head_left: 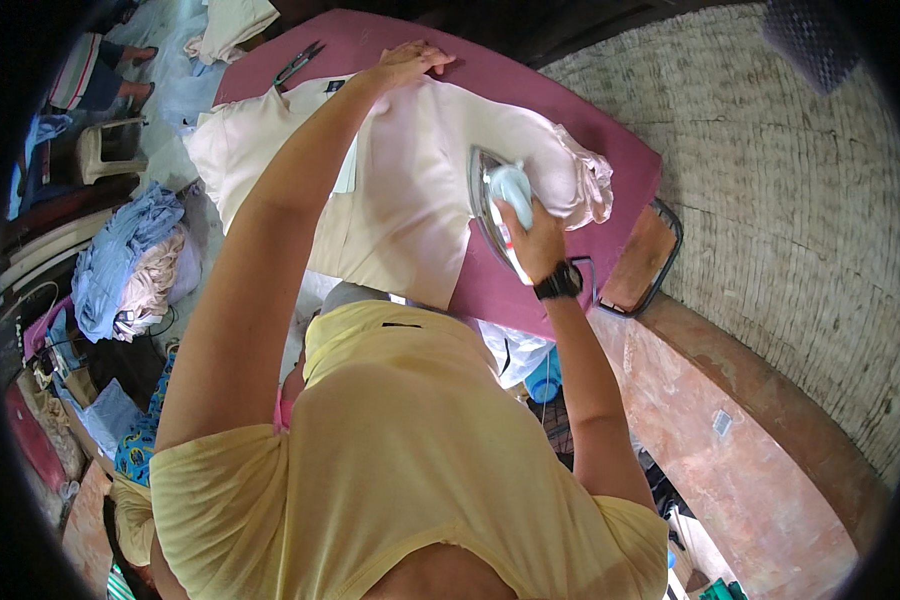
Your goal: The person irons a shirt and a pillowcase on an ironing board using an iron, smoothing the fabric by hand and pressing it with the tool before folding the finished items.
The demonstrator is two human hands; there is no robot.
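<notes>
One hand, the right [540, 243], has its fingers clenched around the handle of an iron [510, 192], which is by the shirt's right sleeve, toward the board's right end. The left hand [412, 64] grasps nothing visible; its fingers lie loosely past the shirt's far edge, near the board's far edge. The pale shirt [410, 200] spreads across the maroon board [595, 265]. Snips [298, 66] lie near the far left corner. Clothes [125, 260] are heaped beyond the board's left edge.
</notes>
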